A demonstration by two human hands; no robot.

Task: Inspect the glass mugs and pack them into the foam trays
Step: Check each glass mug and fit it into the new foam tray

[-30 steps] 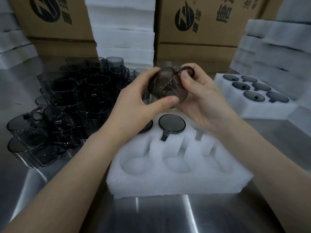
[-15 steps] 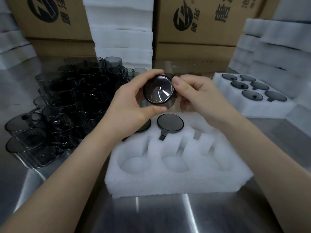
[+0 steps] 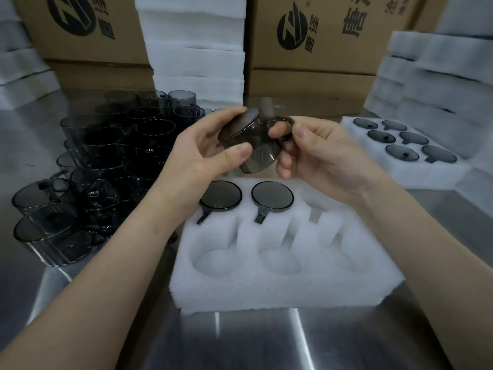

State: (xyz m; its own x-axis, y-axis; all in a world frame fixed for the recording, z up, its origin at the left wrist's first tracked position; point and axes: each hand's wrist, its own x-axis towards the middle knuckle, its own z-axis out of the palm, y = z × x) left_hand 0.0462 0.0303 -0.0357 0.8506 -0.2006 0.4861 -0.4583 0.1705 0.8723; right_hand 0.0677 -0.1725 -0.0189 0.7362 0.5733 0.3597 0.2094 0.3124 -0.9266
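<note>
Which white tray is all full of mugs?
The tray on the right: mugs fill every hole that shows. The front tray holds only two, with empty holes left.

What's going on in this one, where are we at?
A person is holding one smoky glass mug, tilted, above the near foam tray. The left hand grips its body and the right hand holds its handle, as if checking it. Two mugs sit upside down in the tray's back row, and its three front pockets are empty. A second tray to the right holds six mugs, and a cluster of loose mugs waits on the left.
</note>
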